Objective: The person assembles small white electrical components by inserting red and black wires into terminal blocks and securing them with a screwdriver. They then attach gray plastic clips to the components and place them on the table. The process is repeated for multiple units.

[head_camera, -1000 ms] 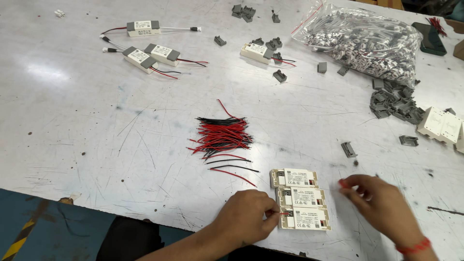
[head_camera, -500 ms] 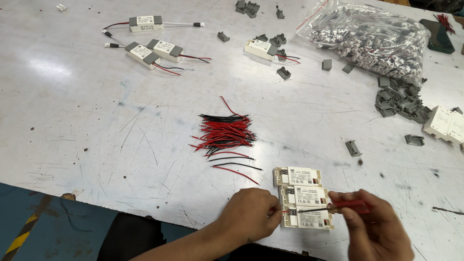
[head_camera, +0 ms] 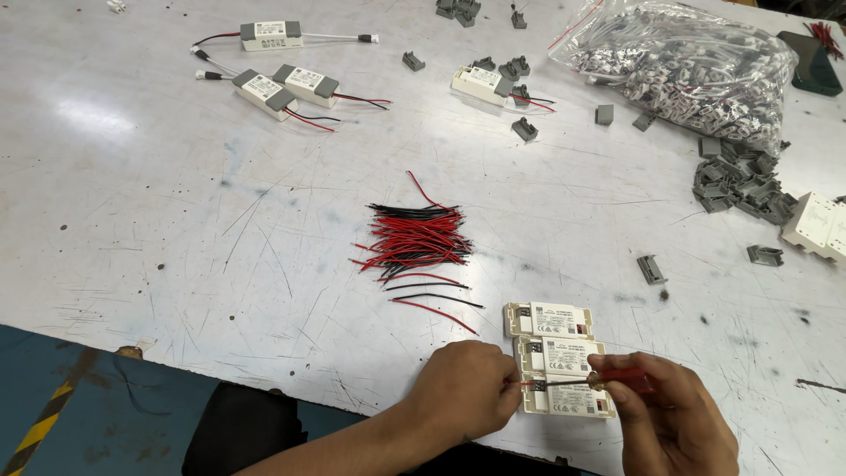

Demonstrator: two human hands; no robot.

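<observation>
Three white box-shaped modules (head_camera: pixel 557 357) lie stacked side by side near the table's front edge. My left hand (head_camera: pixel 465 388) rests fisted at their left end, fingertips pinched at the nearest module; what they pinch is hidden. My right hand (head_camera: pixel 670 414) holds a red-handled screwdriver (head_camera: pixel 599 381), its thin shaft pointing left across the nearest module toward my left fingers. A bundle of short red and black wires (head_camera: pixel 416 240) lies just beyond, with a few loose wires (head_camera: pixel 436 304) between it and the modules.
Finished white modules with grey end caps and leads (head_camera: pixel 282 84) lie far left. A clear bag of grey parts (head_camera: pixel 683 66) sits far right, beside a pile of grey caps (head_camera: pixel 736 183) and white housings (head_camera: pixel 815 225). Single grey caps (head_camera: pixel 650 269) are scattered about.
My right hand picked up the red-handled screwdriver and brought it left over the nearest module. My left hand stayed at the modules' left end.
</observation>
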